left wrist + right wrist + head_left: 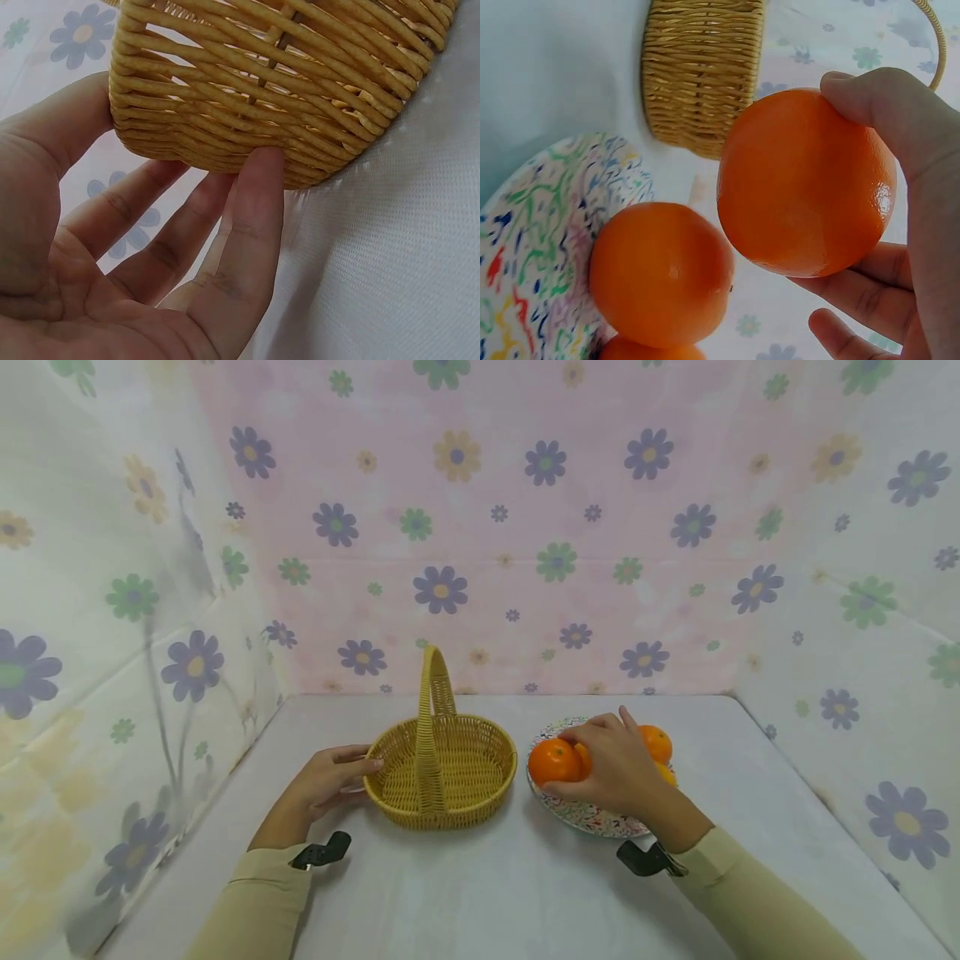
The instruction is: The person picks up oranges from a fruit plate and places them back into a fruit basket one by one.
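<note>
My left hand [330, 781] holds the left end of a yellow woven basket [491, 814] with a tall arched handle. In the left wrist view its fingertips [259, 180] touch the basket's outer wall, and the thumb is at the rim. My right hand [611, 764] grips an orange [553, 761] between thumb and fingers, over the left part of a speckled plate [592, 821]. The right wrist view shows the held orange [806, 184] above the plate's level. Another orange [660, 274] lies on the plate close by, with part of one more beneath it.
At the plate's right side sits an orange [656, 743], with another orange fruit [666, 774] partly hidden by my right wrist. The basket stands left of the plate on a white-covered table [465, 893]. Flower-printed cloth walls [495, 627] enclose the back and sides.
</note>
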`<state>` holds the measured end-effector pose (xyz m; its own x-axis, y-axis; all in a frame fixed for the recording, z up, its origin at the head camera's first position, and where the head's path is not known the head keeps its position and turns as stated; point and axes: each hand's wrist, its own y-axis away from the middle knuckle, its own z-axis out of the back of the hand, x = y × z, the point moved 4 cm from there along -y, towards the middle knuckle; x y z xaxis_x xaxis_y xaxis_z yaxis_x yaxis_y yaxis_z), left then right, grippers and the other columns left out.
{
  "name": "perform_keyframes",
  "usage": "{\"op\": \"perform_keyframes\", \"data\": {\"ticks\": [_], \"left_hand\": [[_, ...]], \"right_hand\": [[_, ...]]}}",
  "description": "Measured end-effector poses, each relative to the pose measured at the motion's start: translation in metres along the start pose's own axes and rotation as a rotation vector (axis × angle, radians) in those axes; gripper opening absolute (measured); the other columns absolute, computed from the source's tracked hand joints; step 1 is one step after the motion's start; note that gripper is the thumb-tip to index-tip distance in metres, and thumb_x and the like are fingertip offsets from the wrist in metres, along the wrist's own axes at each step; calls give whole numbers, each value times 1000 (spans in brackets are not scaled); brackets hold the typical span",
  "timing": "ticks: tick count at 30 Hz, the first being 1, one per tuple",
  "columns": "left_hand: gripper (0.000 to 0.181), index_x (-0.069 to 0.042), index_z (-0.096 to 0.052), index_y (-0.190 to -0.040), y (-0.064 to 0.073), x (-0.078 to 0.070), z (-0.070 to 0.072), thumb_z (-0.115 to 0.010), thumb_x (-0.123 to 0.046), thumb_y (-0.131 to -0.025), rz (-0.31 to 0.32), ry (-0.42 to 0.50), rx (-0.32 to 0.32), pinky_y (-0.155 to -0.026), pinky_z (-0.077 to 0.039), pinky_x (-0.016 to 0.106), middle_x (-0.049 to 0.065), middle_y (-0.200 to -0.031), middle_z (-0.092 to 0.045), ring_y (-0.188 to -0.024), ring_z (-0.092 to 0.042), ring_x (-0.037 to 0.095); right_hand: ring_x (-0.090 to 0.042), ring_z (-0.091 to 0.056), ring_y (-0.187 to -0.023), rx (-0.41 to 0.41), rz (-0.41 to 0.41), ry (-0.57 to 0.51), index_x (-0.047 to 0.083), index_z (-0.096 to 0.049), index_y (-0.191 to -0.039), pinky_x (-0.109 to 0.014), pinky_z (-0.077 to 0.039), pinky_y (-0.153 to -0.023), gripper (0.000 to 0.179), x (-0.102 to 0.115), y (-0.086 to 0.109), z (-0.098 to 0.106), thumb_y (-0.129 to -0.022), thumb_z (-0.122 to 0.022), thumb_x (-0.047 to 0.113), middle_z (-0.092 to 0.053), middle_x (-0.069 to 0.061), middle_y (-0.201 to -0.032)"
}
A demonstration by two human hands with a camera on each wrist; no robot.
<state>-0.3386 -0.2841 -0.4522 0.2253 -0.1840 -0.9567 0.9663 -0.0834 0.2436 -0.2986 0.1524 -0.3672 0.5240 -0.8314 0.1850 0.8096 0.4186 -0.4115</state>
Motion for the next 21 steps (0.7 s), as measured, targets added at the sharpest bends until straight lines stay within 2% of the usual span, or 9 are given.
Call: {"op": "perform_keyframes", "data": {"ticks": [9,11,16,18,21], "left_hand": [[76,-2,-45,-154,-1,3,0,-79,-32,-93,-2,4,4,-93,-62,45,21,-147,-57,-115,-70,24],[77,-2,-45,-154,-2,3,0,-79,-33,-93,-1,5,3,-92,-62,45,21,-147,-57,-115,-70,24],[78,-2,-43,-154,-3,6,0,-79,-34,-93,-1,8,3,-92,-62,45,20,-147,-57,-115,-70,23],[78,-2,-43,-155,-3,6,0,-79,-34,-93,0,8,1,-92,-62,45,20,-148,-57,-115,-70,23],[78,-4,-44,-155,-3,7,0,-80,-35,-93,8,6,-3,-93,-62,45,19,-148,-56,-116,-70,24]], "right_hand": [[-27,-58,-115,10,12,-37,21,-72,-124,-73,-15,-122,70,11,-17,-3,-75,-81,71,-76,4,-114],[-26,-59,-113,10,23,-45,21,-72,-123,-72,-20,-121,69,15,-21,-4,-76,-81,69,-76,5,-114],[-22,-61,-103,-6,62,-34,22,-73,-120,-55,-41,-108,65,27,-31,-6,-77,-79,70,-76,8,-110],[-21,-60,-100,-8,74,-36,21,-73,-120,-51,-43,-103,66,32,-35,-8,-77,-79,70,-76,8,-109],[-22,-60,-103,3,77,-40,21,-73,-122,-53,-43,-105,67,39,-41,-13,-77,-77,71,-75,8,-110]]}}
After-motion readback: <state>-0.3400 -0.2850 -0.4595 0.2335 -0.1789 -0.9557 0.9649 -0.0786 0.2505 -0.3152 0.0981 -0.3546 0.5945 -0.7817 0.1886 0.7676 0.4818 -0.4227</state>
